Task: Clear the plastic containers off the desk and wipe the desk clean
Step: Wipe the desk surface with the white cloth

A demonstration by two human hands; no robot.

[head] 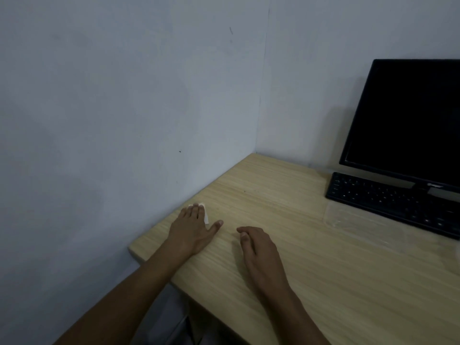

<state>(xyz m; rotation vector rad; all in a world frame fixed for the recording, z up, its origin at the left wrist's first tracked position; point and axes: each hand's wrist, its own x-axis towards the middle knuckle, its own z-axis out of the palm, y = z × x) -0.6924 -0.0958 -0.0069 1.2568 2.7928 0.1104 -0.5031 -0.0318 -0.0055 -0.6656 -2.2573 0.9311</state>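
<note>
Head view, left hand (pixel 193 231) pressing tissue (pixel 205 212), desk (pixel 323 270)

Head view looks down, close over desk (pixel 298 245).

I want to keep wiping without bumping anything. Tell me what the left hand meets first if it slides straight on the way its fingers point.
The left hand, pressing a white tissue flat on the desk, points toward the wall. Nothing else shows in that line, so it would likely meet the wall at the desk's edge.
</note>
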